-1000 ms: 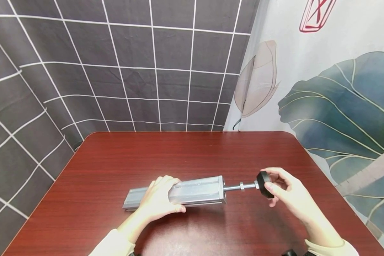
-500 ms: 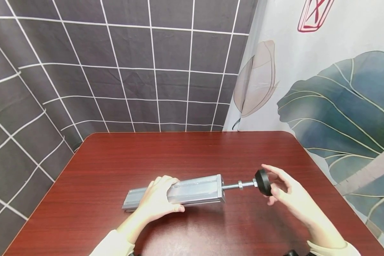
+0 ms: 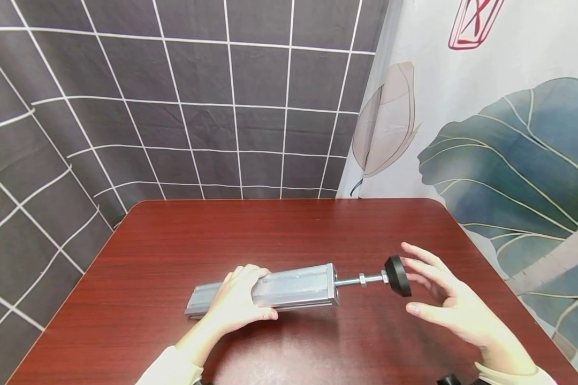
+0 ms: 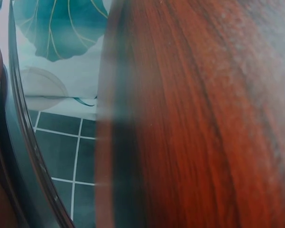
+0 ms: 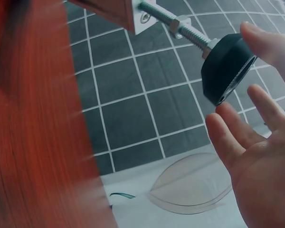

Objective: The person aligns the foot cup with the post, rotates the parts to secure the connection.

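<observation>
My left hand (image 3: 236, 300) grips a silver aluminium profile (image 3: 294, 287), fingers over the top and thumb along the near side. The profile lies sideways, slightly tilted. In the left wrist view only the edge of the profile (image 4: 27, 142) shows at the far left. From its right end cap sticks a threaded rod (image 3: 349, 282) with a hex nut (image 3: 363, 279) midway. A black levelling foot (image 3: 397, 276) ends the rod, held clear of the table. Just right of this foot, my right hand (image 3: 455, 299) is spread; the right wrist view shows its fingertips close around the foot (image 5: 225, 69), contact unclear.
Everything happens over a reddish-brown wooden table (image 3: 279, 230) with rounded far corners. A grey cloth with a white grid (image 3: 197, 123) hangs behind it, and a white curtain with leaf prints (image 3: 506, 160) is on the right. Dark wrist gear (image 3: 449, 379) shows at the bottom edge.
The right hand's thumb and fingers held the black foot a second ago; they have since spread apart and drawn slightly right and down. Left hand and profile have stayed in place.
</observation>
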### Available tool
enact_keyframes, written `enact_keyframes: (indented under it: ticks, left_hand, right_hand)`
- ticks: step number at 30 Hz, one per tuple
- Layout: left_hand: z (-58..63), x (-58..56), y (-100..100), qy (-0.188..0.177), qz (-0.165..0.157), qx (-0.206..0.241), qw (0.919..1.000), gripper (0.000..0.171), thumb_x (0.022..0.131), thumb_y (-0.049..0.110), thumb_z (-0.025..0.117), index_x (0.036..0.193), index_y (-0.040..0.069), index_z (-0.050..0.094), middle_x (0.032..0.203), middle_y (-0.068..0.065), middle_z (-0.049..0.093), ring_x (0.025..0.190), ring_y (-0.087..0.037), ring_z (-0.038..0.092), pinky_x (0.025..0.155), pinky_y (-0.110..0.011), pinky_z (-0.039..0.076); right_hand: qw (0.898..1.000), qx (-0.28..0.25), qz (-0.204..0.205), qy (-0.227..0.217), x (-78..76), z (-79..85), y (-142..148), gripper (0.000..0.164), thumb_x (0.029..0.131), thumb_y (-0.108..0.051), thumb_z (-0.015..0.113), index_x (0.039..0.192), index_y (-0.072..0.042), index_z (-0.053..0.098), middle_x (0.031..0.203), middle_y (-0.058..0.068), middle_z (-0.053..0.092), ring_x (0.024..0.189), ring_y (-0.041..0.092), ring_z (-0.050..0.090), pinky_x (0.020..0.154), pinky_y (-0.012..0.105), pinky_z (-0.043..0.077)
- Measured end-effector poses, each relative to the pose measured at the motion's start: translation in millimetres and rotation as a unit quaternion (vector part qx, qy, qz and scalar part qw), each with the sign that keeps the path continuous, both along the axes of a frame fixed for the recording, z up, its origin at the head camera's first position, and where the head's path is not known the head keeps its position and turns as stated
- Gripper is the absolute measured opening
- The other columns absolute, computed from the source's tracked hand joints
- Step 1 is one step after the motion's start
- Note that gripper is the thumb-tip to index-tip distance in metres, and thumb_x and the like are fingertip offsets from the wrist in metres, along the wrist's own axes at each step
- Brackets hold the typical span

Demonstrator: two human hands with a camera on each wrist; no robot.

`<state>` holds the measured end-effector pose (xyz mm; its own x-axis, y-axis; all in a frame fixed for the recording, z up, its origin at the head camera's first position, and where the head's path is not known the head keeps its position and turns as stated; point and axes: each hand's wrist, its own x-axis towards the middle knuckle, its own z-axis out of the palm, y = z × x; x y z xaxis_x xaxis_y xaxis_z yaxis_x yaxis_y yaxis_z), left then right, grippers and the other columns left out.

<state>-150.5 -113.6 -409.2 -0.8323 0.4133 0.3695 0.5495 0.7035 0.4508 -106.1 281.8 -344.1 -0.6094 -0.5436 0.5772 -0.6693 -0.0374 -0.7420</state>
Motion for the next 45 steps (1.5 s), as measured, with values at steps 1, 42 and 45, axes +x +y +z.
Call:
enact_keyframes:
  ticks: [1,42,45]
  left_hand:
    - [-0.4,-0.3,0.1,-0.003,0.000,-0.002,1.0000,0.079,0.049,0.057,0.081,0.115,0.019,0.061,0.109,0.010,0.057,0.097,-0.013,0.049,0.082,-0.036,0.038]
    - [-3.1,-0.4,5.9,0.000,0.005,-0.021,0.9998,0.080,0.048,0.057,0.082,0.115,0.019,0.061,0.109,0.009,0.057,0.098,-0.013,0.049,0.083,-0.036,0.038]
    - [-2.7,-0.1,6.1,-0.002,0.005,-0.023,0.9997,0.080,0.049,0.057,0.082,0.116,0.018,0.061,0.110,0.008,0.058,0.099,-0.014,0.050,0.083,-0.036,0.038]
  right_hand:
    - [1.000,0.006,-0.009,-0.004,0.7,0.9,-0.4,0.076,0.066,0.030,0.061,0.135,0.011,0.036,0.148,0.022,0.016,0.124,0.018,0.045,0.094,0.022,0.040]
    - [0.964,0.113,-0.235,-0.045,5.7,3.6,-11.7,0.056,0.079,0.013,0.062,0.131,-0.003,0.052,0.116,-0.006,0.056,0.088,0.006,0.061,0.071,0.018,0.048]
    - [0.950,0.134,-0.275,-0.064,7.2,5.9,-14.6,0.050,0.083,0.006,0.062,0.131,-0.008,0.054,0.107,-0.008,0.058,0.081,0.008,0.061,0.069,0.018,0.047]
